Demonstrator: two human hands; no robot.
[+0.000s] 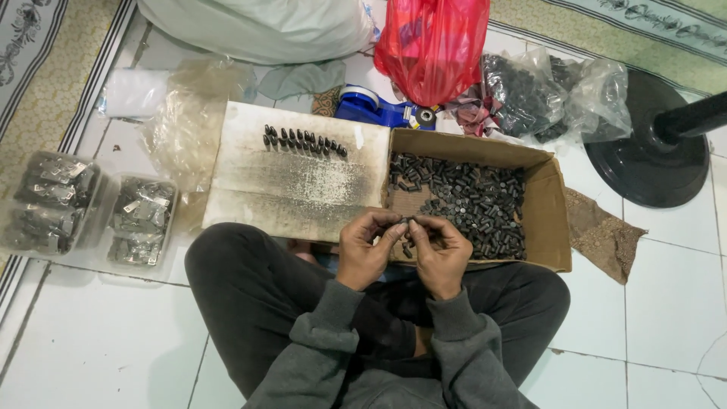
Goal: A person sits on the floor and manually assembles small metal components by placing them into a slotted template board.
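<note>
1. The floor (91, 356) is glossy white ceramic tile with dark grout lines.
2. The box (556, 227) is matt brown cardboard; its opened flap (303, 182) is smudged grey and rough.
3. The small cylinders (469, 201) inside look like dull dark metal.
4. The red bag (432, 42) is thin shiny plastic, crinkled.
5. The clear bags (556, 95) near the floor's far edge are glossy film.
6. The sleeves (333, 333) are soft matt grey cloth.
7. The fan base (644, 163) is smooth black plastic.

One cardboard box (556, 220), two clear tubs (53, 201), one red bag (432, 42), two hands (401, 246).
</note>
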